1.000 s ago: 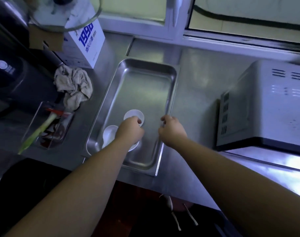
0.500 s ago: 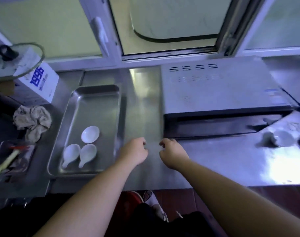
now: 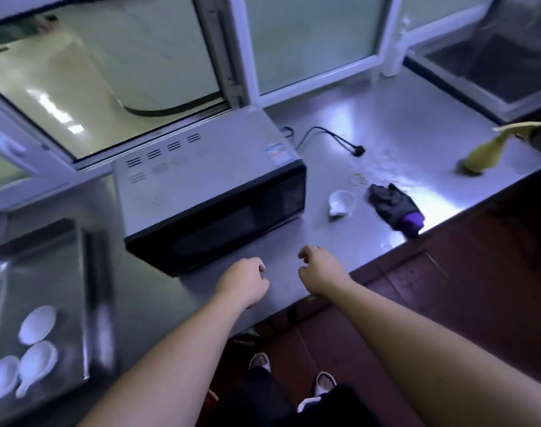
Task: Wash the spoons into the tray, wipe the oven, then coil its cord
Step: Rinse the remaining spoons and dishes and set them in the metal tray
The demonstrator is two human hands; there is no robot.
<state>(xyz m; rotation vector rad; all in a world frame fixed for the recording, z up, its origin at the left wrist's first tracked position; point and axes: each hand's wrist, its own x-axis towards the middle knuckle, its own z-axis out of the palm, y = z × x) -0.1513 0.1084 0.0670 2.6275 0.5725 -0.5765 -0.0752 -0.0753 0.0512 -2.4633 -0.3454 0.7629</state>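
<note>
The grey oven (image 3: pixel 201 167) with a black door stands on the steel counter (image 3: pixel 401 131) below the window. Its black cord (image 3: pixel 327 135) lies loose behind it to the right, plug end on the counter. Three white spoons (image 3: pixel 36 325) rest in the steel tray (image 3: pixel 47 257) at the far left. A fourth white spoon (image 3: pixel 340 203) lies right of the oven. My left hand (image 3: pixel 244 282) and my right hand (image 3: pixel 321 271) hover over the counter's front edge in front of the oven, fingers loosely curled, both holding nothing.
A black and purple glove (image 3: pixel 392 208) lies near the counter's front edge, right of the lone spoon. A yellow cloth (image 3: pixel 488 149) sits at the far right. Rubber bands (image 3: pixel 358 179) lie behind the spoon. Below are a red floor and my slippers (image 3: pixel 324 385).
My left hand has left the spoons in the tray. Both hands and my view have swung right, from the tray to the front of the oven; cord, glove and yellow cloth came into view.
</note>
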